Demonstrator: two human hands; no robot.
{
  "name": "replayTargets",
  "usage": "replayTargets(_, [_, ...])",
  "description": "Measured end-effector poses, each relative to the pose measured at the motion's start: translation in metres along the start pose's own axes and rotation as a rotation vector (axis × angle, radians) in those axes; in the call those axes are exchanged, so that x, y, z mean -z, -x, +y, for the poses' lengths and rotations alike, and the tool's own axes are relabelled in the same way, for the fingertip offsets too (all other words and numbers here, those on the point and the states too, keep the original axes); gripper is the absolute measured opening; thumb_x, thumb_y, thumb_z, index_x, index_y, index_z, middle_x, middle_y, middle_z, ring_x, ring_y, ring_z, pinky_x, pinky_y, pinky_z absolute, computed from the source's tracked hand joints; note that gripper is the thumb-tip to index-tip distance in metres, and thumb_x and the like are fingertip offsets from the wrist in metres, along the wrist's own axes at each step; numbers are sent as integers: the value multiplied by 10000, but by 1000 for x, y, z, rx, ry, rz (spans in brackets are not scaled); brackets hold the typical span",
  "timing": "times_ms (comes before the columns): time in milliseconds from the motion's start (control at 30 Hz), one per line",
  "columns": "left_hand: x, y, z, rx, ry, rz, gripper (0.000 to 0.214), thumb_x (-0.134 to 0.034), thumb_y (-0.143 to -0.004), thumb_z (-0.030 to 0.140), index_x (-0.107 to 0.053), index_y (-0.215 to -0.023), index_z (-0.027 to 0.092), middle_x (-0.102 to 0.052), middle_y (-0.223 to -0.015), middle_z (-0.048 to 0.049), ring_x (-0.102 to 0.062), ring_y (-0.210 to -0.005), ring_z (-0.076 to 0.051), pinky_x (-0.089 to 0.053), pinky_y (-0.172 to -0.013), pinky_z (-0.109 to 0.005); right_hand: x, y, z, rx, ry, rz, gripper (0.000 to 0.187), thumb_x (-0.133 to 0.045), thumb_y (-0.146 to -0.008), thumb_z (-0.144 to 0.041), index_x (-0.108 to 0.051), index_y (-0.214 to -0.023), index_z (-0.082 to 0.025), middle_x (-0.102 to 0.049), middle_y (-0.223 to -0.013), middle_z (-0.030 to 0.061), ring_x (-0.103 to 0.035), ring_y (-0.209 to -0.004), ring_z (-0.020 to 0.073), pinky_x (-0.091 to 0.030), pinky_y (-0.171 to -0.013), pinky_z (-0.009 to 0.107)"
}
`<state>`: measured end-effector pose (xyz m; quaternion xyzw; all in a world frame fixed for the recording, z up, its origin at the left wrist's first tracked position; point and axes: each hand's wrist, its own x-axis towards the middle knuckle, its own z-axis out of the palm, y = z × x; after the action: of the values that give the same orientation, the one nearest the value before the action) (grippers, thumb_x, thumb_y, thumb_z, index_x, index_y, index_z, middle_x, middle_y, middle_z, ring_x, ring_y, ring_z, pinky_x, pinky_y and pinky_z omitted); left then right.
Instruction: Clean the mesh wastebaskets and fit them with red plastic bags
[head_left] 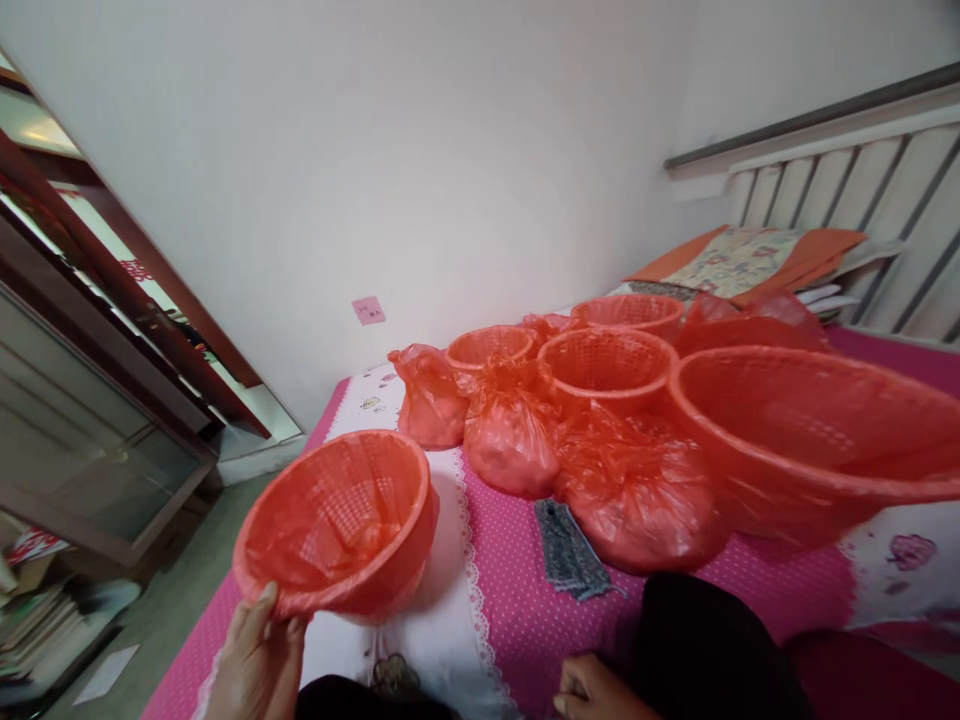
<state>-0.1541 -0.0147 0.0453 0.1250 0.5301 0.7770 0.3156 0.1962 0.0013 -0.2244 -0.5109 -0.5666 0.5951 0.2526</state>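
My left hand (261, 655) grips the near rim of a red plastic basket (409, 520) at the left side of the bed. The basket has a meshed wall, is lined with a thin red plastic bag (330, 545), and tilts toward me. My right hand (600, 690) rests low on the bed with curled fingers, partly cut off by the bottom edge, and nothing shows in it. Beyond it lies a dark grey patterned cloth (571, 555), beside a full-looking tied red bag (645, 500).
More red baskets (607, 365) and knotted red bags (510, 440) crowd the bed, with a large basket (810, 420) at right. Folded bedding (750, 260) sits near a radiator (847, 190). The pink dotted bedspread (510, 560) ends at the left above a grey floor (169, 600).
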Motion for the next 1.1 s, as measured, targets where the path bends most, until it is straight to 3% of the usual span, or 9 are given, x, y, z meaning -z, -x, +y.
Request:
replayTargets(100, [-41,-20,-14,-4,99,1,165,-666,-822,59,-604,-760,199,-626,-636,58,-573,-507,-71,-547,-516,-121,1,-5,3,-71,37,-30,299,-763,-739,-404,-518,-689,-241,-533,-635,-33,-547,-651,162,-424,-646,283])
replayTargets(267, [-96,-48,-46,21,170,-35,228,-601,-877,27,-536,-723,183,-571,-594,64,-531,-511,-58,-507,-537,-127,8,-9,6,-74,40,-34,280,-751,-755,-422,-538,-737,-241,-533,-642,-47,-551,-648,154,-431,-654,277])
replayTargets(433, [-133,-57,-77,36,173,-134,243,-644,-859,57,-500,-709,182,-530,-575,82,-493,-519,-52,-453,-548,-136,3,-16,23,-46,46,19,240,-724,-760,-368,-522,-747,-237,-536,-680,-50,-538,-635,142,-435,-640,273])
replayTargets(600, [-164,-64,-89,39,136,-237,266,-742,-827,100,-510,-726,184,-541,-620,85,-516,-564,-63,-436,-558,-160,-4,-19,39,-37,40,37,201,-704,-783,-329,-521,-773,-244,-505,-631,-62,-513,-590,136,-422,-625,270])
replayTargets(700, [-172,-70,-89,48,106,-235,271,-728,-892,126,-515,-732,178,-524,-649,84,-503,-555,-70,-430,-527,-181,-5,-20,37,-35,48,16,177,-669,-806,-325,-518,-773,-240,-541,-656,-54,-501,-548,126,-405,-589,267])
replayTargets(833, [-165,-79,-83,99,59,-167,178,-690,-973,199,-595,-830,154,-556,-721,67,-503,-557,-68,-443,-502,-191,-3,-23,21,-31,73,38,200,-651,-804,-309,-480,-729,-237,-520,-645,-57,-477,-517,112,-360,-538,248])
replayTargets(967, [-159,-85,-78,161,13,-91,129,-686,-990,243,-637,-923,145,-595,-774,50,-522,-569,-67,-456,-495,-187,3,-24,11,76,88,120,211,-634,-803,-321,-471,-700,-238,-500,-611,-60,-514,-550,123,-371,-554,245])
replayTargets(1100, [-155,-79,-69,195,-6,-88,102,-687,-985,209,-638,-926,141,-608,-772,50,-548,-572,-68,-490,-510,-189,7,-25,16,97,57,135,218,-614,-812,-383,-475,-718,-244,-491,-598,-63,-521,-549,131,-373,-549,248])
